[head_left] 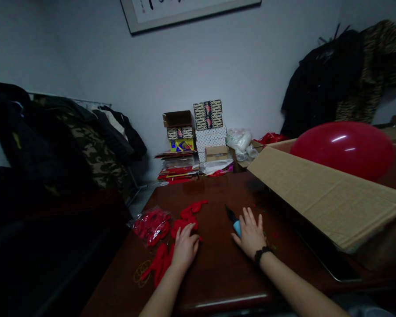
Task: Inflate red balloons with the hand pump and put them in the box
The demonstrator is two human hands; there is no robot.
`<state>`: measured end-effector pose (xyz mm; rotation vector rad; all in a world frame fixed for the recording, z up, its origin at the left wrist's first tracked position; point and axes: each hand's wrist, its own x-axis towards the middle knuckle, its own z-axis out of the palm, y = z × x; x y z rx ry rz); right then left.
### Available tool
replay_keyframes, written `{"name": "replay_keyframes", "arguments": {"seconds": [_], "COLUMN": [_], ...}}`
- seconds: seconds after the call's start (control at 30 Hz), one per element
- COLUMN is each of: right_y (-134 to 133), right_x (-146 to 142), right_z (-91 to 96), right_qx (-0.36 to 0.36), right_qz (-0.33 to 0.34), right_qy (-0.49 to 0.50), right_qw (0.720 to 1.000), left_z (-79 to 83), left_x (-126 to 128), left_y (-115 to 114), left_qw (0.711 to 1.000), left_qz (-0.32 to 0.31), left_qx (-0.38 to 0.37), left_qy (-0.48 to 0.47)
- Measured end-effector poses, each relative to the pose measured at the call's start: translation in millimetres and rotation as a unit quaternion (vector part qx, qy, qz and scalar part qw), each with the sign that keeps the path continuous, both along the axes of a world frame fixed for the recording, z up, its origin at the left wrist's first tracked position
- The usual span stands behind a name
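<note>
My left hand [185, 246] lies over the red balloons [187, 215] spread on the table, fingers loosely bent and not wrapped round anything I can see. More limp red balloons [162, 260] lie beside its wrist. A clear plastic bag of red balloons [153, 225] sits just to the left. My right hand [253, 237], with a black band at the wrist, rests palm down with its fingers spread. Against its thumb side lies a small hand pump [236, 227] with a light blue body and black nozzle, partly hidden by the hand.
Thin tan rubber bands [141, 273] lie at the left of the dark red table [224, 273]. On the right, a cardboard box [330, 198] holds an inflated red balloon [343, 149]. A dark flat device [336, 259] lies under its edge. Stacked boxes [211, 136] stand against the wall.
</note>
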<state>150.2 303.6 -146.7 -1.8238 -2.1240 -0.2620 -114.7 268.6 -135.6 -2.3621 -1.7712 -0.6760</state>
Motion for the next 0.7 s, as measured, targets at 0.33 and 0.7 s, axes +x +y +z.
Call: {"name": "replay_keyframes", "arguments": {"seconds": [0.33,0.7], "right_y": [-3.7,-31.3], "right_x": [-6.4,-61.2], "right_z": [-0.2,15.3], "right_qx": [-0.027,-0.063], "right_qz": [0.018,0.247], "right_qy": [0.006,-0.002], "right_qw": [0.999,0.967], "left_z": [-8.0,-31.1], "left_x": [18.5,8.8], "left_y": [-18.3,-63.9], "left_qw": [0.999,0.993], "left_qz": [0.017,0.103], "left_qx": [-0.036,-0.007], "left_qy": [-0.019,-0.052]}}
